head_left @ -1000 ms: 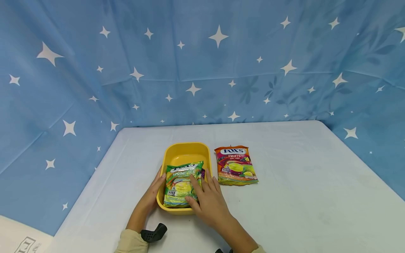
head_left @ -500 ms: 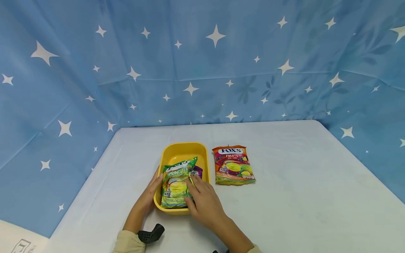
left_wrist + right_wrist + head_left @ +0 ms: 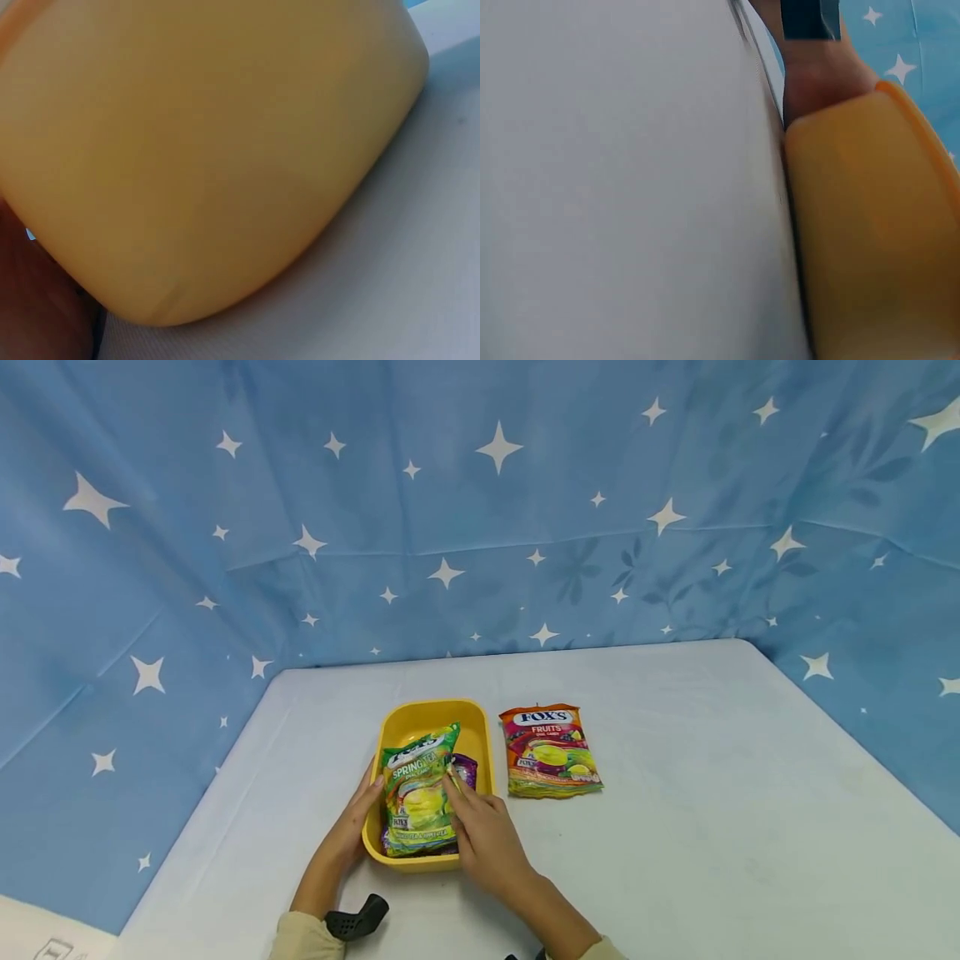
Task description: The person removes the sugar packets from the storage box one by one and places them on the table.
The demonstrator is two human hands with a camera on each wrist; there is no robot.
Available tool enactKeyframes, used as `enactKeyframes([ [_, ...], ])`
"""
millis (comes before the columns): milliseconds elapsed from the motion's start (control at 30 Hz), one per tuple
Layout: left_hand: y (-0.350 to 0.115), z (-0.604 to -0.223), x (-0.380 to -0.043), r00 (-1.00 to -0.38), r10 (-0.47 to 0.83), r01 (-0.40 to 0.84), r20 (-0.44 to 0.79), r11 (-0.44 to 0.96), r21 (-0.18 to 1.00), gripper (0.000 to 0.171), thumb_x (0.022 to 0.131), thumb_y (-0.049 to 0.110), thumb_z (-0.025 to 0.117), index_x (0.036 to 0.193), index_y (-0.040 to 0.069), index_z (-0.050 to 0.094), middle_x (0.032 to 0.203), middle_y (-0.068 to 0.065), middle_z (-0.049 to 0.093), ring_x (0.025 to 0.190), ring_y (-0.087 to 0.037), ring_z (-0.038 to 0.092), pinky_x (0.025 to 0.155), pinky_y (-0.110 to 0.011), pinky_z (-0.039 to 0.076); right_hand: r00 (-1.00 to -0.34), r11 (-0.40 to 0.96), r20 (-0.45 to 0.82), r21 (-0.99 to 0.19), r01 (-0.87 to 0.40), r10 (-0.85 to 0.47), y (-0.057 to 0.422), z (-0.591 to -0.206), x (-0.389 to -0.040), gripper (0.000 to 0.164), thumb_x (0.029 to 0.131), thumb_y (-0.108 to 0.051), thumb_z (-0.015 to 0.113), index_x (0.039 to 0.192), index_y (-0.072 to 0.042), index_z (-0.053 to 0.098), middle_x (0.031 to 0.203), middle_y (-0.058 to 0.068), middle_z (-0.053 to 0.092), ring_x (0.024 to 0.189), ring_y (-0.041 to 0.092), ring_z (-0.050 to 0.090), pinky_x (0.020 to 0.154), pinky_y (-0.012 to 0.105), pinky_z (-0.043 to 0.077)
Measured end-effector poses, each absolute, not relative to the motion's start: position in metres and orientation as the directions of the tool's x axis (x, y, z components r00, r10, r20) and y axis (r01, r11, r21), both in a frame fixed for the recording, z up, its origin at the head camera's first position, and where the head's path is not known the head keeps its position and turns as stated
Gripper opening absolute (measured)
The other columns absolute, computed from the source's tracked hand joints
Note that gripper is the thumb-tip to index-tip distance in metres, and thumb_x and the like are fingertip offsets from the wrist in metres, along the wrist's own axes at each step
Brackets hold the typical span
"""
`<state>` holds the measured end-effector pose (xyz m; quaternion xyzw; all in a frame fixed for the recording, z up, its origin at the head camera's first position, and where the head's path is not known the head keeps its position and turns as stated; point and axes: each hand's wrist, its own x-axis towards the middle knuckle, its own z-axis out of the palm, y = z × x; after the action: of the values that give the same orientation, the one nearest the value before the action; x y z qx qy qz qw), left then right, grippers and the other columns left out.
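Observation:
A yellow plastic tub stands on the white table. My left hand holds its left side, thumb at the rim and fingers along the outer wall. Inside, a green Spring Tea candy bag lies tilted, its right side raised. The right hand grips that bag by its right edge; the thumb is partly hidden. Beneath it a purple bag shows in part. In the left wrist view the tub's outer wall fills most of the picture. The right wrist view shows the tub from the side.
An orange-red Fox's Fruits candy bag lies flat to the right of the tub. The white tabletop spreads out to the right. A blue curtain with white stars hangs behind the table.
The right fingers have gone from lying on the green candy bag to gripping its right edge. The bag has turned and tilted, uncovering more of the purple bag. The left hand stays at the tub.

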<state>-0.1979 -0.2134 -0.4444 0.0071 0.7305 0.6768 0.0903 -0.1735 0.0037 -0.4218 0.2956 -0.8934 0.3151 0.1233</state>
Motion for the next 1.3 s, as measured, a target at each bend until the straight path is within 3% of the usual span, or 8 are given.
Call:
enactKeyframes([
  [233,-0.212,-0.444,-0.197,-0.984,0.121,-0.121,-0.133,0.106,0.987,0.064,0.097,0.042,0.027,0.147,0.022,-0.006,0.154,-0.013,-0.008,0.14,-0.038,-0.005,0.11,-0.054,0.003,-0.846,0.344,0.446,-0.776,-0.528,-0.291,0.025,-0.412,-0.186,0.05,0.089,0.007,0.044,0.136,-0.01,0.044,0.14,0.008,0.043,0.129,0.024,0.04,0.097,0.038,0.043],
  [400,-0.217,-0.445,-0.191,-0.984,0.1,-0.134,-0.149,0.141,0.981,0.064,0.097,0.041,0.027,0.147,0.022,-0.007,0.154,-0.013,-0.008,0.139,-0.039,-0.006,0.109,-0.056,0.003,-0.928,0.201,0.297,-0.917,-0.343,-0.226,0.05,-0.406,-0.202,0.051,0.091,0.003,0.042,0.137,-0.018,0.042,0.144,-0.003,0.038,0.133,0.011,0.031,0.104,0.034,0.035],
  [433,-0.218,-0.445,-0.19,-0.984,0.097,-0.132,-0.147,0.147,0.98,0.064,0.097,0.041,0.027,0.147,0.021,-0.007,0.154,-0.013,-0.008,0.139,-0.04,-0.006,0.109,-0.057,0.003,-0.938,0.187,0.267,-0.932,-0.31,-0.222,0.056,-0.404,-0.207,0.051,0.092,0.002,0.042,0.137,-0.02,0.042,0.144,-0.005,0.038,0.126,0.011,0.042,0.102,0.032,0.038],
  [500,-0.22,-0.445,-0.188,-0.985,0.095,-0.126,-0.141,0.148,0.981,0.064,0.097,0.041,0.027,0.147,0.021,-0.007,0.154,-0.013,-0.007,0.139,-0.04,-0.006,0.108,-0.057,0.003,-0.95,0.166,0.225,-0.95,-0.263,-0.215,0.07,-0.398,-0.215,0.051,0.092,0.001,0.042,0.137,-0.023,0.041,0.144,-0.007,0.037,0.101,0.012,0.056,0.088,0.027,0.048],
  [600,-0.221,-0.445,-0.189,-0.986,0.096,-0.121,-0.137,0.158,0.98,0.065,0.096,0.042,0.028,0.147,0.02,-0.007,0.154,-0.014,-0.008,0.139,-0.041,-0.006,0.108,-0.058,0.003,-0.953,0.158,0.222,-0.954,-0.256,-0.207,0.094,-0.386,-0.225,0.051,0.092,0.0,0.04,0.139,-0.021,0.039,0.146,-0.005,0.033,0.103,0.013,0.054,0.069,0.015,0.046],
  [733,-0.218,-0.444,-0.191,-0.984,0.108,-0.122,-0.14,0.157,0.98,0.066,0.096,0.042,0.027,0.147,0.02,-0.008,0.153,-0.013,-0.01,0.138,-0.04,-0.01,0.107,-0.06,-0.001,-0.95,0.173,0.251,-0.943,-0.283,-0.189,0.133,-0.377,-0.232,0.05,0.094,-0.001,0.038,0.142,-0.015,0.034,0.15,0.0,0.024,0.139,0.016,0.018,0.098,0.016,0.037],
  [933,-0.216,-0.442,-0.194,-0.982,0.13,-0.12,-0.138,0.14,0.983,0.066,0.097,0.041,0.027,0.147,0.018,-0.008,0.154,-0.011,-0.011,0.139,-0.037,-0.011,0.108,-0.059,-0.001,-0.974,0.129,0.199,-0.969,-0.213,-0.11,0.185,-0.389,-0.239,0.049,0.095,-0.003,0.036,0.143,-0.009,0.028,0.153,0.008,0.015,0.139,0.029,0.016,0.09,0.005,0.038],
  [1300,-0.22,-0.439,-0.197,-0.98,0.137,-0.127,-0.144,0.129,0.984,0.065,0.097,0.04,0.028,0.147,0.018,-0.007,0.154,-0.012,-0.01,0.139,-0.039,-0.009,0.107,-0.056,0.003,-0.998,0.011,0.053,-0.999,-0.053,0.013,0.238,-0.416,-0.256,0.05,0.096,-0.002,0.034,0.145,-0.01,0.023,0.154,-0.001,0.009,0.14,0.018,0.015,0.086,0.004,0.039],
])
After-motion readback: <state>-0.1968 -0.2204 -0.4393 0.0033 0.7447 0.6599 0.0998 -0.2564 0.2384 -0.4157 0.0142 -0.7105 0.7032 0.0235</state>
